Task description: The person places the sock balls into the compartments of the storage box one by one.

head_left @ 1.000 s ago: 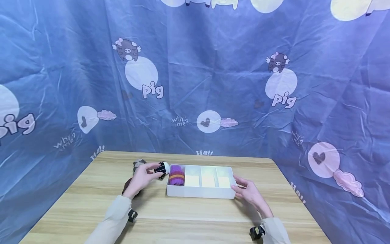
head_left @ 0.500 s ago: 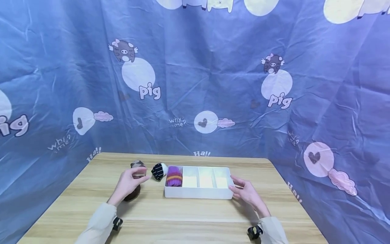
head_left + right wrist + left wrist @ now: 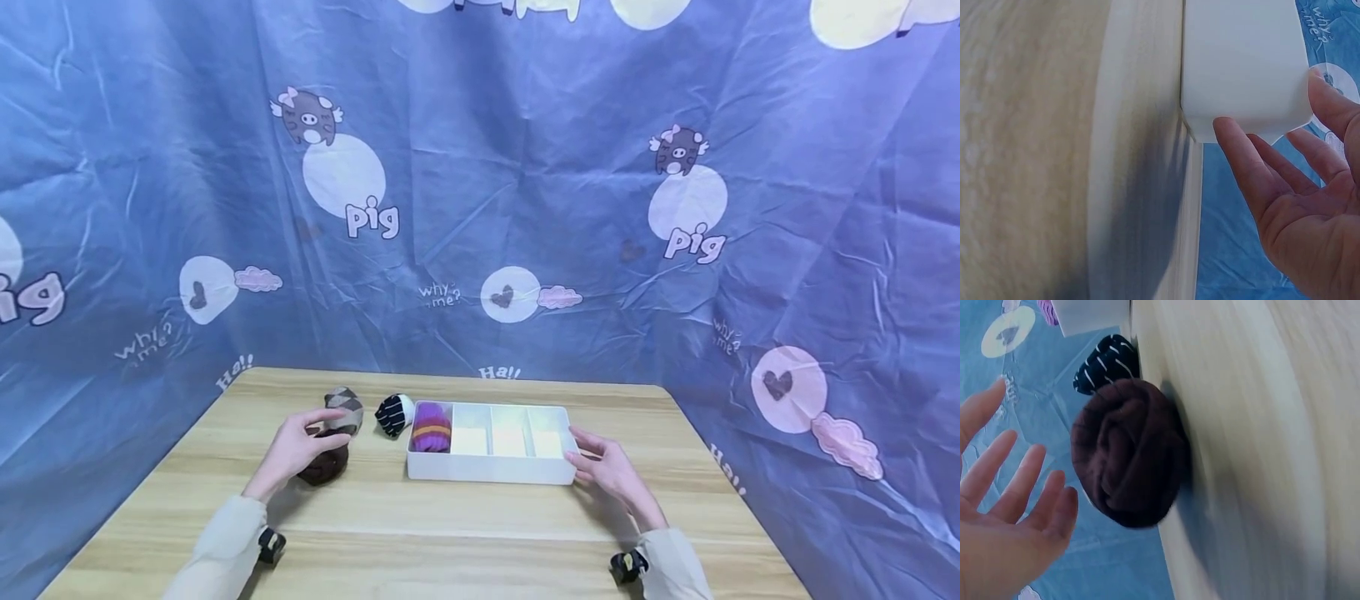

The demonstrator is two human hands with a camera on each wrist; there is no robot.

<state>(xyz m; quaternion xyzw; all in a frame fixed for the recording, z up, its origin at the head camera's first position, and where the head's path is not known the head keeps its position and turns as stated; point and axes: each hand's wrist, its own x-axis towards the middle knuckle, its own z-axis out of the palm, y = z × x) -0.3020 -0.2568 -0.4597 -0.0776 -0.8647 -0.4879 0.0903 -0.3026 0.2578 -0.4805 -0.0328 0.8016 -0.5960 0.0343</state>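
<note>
My left hand hovers with straight, spread fingers beside a dark brown rolled sock and holds nothing. Behind it lie a grey patterned sock roll and a black-and-white striped sock roll, which rests against the left end of a white divided tray. A purple striped sock roll fills the tray's leftmost compartment; the other compartments show only their pale floors. My right hand lies flat-fingered against the tray's right end.
Everything sits on a light wooden table. A blue cartoon-print cloth hangs close behind and along both sides of the table. Bare wood lies in front of the tray and to its right.
My left hand let go of the striped sock roll beside the tray and drew back left to the brown roll. The right hand stayed at the tray's end.
</note>
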